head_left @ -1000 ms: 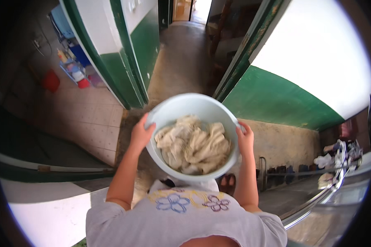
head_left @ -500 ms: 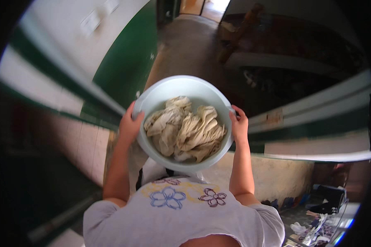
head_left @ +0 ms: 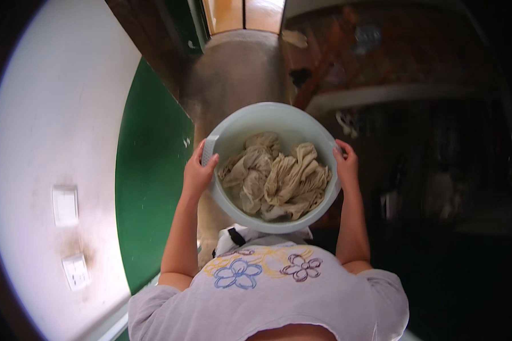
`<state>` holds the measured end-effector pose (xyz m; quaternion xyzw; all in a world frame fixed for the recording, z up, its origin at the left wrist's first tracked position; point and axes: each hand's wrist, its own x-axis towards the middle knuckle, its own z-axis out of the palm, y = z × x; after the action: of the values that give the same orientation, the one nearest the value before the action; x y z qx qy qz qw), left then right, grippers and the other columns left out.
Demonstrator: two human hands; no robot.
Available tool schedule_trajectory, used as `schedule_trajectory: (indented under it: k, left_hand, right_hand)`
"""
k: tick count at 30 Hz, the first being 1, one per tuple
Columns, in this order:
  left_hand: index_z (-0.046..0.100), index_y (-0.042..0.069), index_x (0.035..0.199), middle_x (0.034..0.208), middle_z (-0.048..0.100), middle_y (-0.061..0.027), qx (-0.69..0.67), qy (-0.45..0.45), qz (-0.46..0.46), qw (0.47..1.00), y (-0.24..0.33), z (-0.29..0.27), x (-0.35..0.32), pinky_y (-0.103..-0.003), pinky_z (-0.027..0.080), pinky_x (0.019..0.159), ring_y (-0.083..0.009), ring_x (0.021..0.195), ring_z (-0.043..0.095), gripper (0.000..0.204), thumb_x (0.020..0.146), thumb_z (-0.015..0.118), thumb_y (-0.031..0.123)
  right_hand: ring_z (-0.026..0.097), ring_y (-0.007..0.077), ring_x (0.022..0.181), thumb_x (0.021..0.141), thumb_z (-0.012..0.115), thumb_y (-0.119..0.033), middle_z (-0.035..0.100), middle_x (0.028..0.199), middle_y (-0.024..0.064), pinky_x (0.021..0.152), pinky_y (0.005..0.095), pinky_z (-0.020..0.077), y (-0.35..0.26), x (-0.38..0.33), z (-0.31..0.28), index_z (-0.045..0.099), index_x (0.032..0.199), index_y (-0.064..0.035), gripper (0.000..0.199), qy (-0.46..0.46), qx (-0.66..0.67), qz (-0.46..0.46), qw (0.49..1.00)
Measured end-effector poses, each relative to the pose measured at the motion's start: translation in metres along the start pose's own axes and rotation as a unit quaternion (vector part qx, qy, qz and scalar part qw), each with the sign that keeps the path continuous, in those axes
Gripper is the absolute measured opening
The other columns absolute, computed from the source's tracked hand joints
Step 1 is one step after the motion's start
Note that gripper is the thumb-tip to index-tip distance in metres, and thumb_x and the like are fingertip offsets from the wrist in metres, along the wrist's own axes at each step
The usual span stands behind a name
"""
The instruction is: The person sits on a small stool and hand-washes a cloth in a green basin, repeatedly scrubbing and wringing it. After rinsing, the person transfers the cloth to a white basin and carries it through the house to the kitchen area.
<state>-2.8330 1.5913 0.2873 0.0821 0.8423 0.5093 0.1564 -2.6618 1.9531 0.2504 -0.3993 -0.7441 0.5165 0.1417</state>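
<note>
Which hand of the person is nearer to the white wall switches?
Left. The left hand grips the basin rim on the side toward the wall switches; the right hand grips the opposite rim, farther from them, across the crumpled cloths.

pale blue-green basin (head_left: 279, 116), beige wrung cloths (head_left: 276, 176), grey shirt (head_left: 267, 298) — blue, purple flower outlines, green-and-white wall (head_left: 148, 187)

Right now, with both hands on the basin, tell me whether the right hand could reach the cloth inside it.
Probably yes. The right hand grips the basin rim right beside the cloth, with nothing covering it. But letting go would leave the basin on the left hand alone.
</note>
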Motion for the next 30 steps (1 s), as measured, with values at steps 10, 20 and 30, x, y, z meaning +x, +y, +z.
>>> schedule_trajectory:
  k: [10, 20, 30]
  left_hand:
    - [0.046, 0.004, 0.132, 0.123, 0.058, -0.0175, 0.107, 0.071, 0.048, 0.991, 0.014, -0.008, -0.024, -0.035, 0.044, 0.094, -0.03, 0.113, 0.057, 0.062, 0.078, 0.067, 0.025]
    - [0.051, 0.015, 0.129, 0.112, 0.063, -0.0169, 0.148, 0.024, 0.039, 0.988, 0.073, -0.018, 0.0, -0.039, 0.048, 0.087, -0.032, 0.102, 0.061, 0.059, 0.072, 0.063, 0.022]
    - [0.052, 0.011, 0.127, 0.113, 0.062, -0.0171, 0.258, -0.02, 0.135, 0.956, 0.086, -0.012, 0.043, -0.04, 0.049, 0.087, -0.0321, 0.102, 0.061, 0.055, 0.076, 0.063, 0.028]
  right_hand:
    - [0.046, 0.0068, 0.063, 0.089, 0.059, -0.014, 0.054, 0.074, -0.0006, 0.059, 0.0231, 0.0397, -0.018, -0.009, -0.003, 0.06, 0.116, -0.0079, 0.028, -0.037, 0.059, -0.065, 0.995]
    - [0.06, 0.0153, 0.081, 0.074, 0.072, -0.016, 0.062, 0.096, 0.0102, 0.072, 0.0282, 0.0479, -0.001, -0.056, -0.038, 0.048, 0.12, 0.0001, 0.054, -0.007, 0.024, 0.0, 1.0]
    - [0.056, 0.0167, 0.057, 0.072, 0.061, -0.008, 0.055, 0.068, 0.0034, 0.05, 0.0292, 0.0444, 0.009, -0.118, -0.031, 0.058, 0.078, -0.004, 0.008, -0.17, 0.31, 0.288, 0.89]
